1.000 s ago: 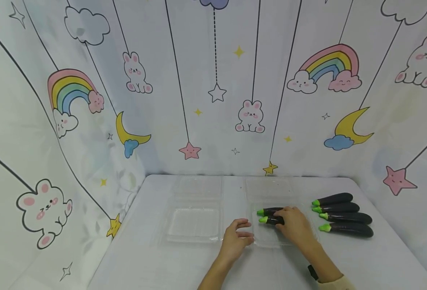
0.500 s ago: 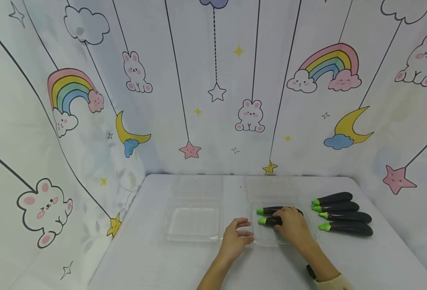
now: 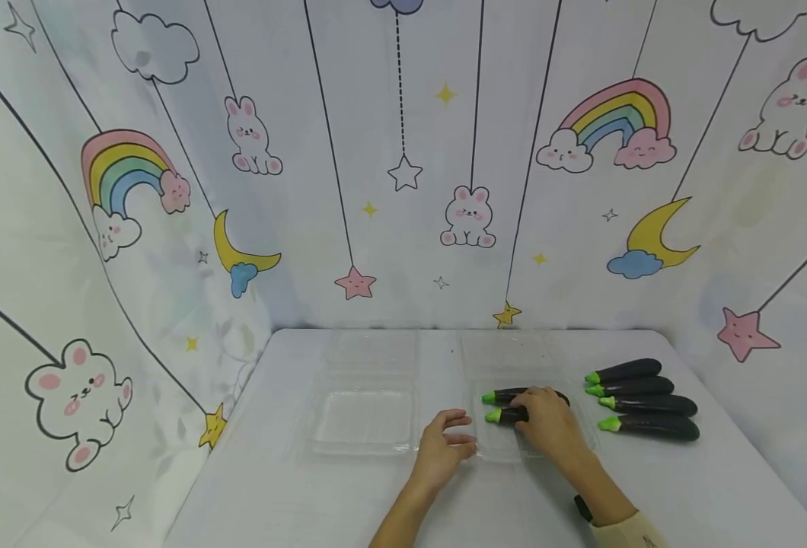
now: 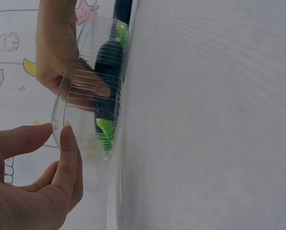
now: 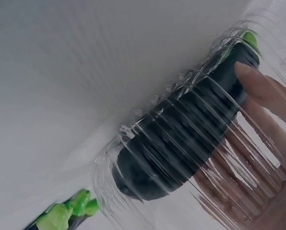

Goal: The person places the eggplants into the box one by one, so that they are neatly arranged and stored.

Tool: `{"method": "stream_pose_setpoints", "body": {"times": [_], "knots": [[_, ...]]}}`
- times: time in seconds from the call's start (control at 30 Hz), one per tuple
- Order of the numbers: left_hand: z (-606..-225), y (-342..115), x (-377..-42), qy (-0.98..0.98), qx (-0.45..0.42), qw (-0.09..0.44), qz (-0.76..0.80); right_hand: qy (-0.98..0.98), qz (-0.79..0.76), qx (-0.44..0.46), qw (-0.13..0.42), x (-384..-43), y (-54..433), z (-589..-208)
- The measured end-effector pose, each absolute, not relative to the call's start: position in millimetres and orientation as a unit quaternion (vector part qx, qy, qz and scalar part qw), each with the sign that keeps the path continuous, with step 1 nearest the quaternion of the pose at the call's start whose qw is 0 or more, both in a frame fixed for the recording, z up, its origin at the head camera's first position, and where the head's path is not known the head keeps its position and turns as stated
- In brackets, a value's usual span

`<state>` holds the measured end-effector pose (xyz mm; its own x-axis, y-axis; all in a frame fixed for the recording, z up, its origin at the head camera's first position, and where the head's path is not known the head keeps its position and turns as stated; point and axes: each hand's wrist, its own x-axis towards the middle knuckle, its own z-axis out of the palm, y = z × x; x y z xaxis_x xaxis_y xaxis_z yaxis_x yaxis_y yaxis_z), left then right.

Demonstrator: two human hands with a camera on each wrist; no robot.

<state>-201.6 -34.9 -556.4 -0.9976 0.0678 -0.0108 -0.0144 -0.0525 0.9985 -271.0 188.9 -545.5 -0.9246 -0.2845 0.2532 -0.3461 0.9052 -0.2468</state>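
A clear plastic container with its lid folded back lies right of centre in the head view. Inside it are two dark eggplants with bright green stem ends. My right hand reaches into the container and holds the nearer eggplant, fingers and thumb around its body; its far end is hidden under the hand. The farther eggplant lies just behind, partly covered by that hand. At the container's left side, my left hand pinches the rim between thumb and fingers, as the left wrist view shows up close.
Several more eggplants lie side by side on the white table to the right. A second clear container, also with its lid folded back, stands to the left. A patterned cloth hangs behind the table.
My right hand and the held eggplant have shifted slightly toward me, showing more of the farther eggplant. My left hand stays at the rim. The head view has turned a little.
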Motion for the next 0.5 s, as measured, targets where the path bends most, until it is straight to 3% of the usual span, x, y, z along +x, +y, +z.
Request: {"method": "stream_pose_setpoints", "body": {"times": [0.5], "knots": [[-554.5,-34.5,-201.1,0.69,0.019,0.029,0.723,-0.968,0.155,0.162,0.117,-270.4,189.9,-544.0]]}}
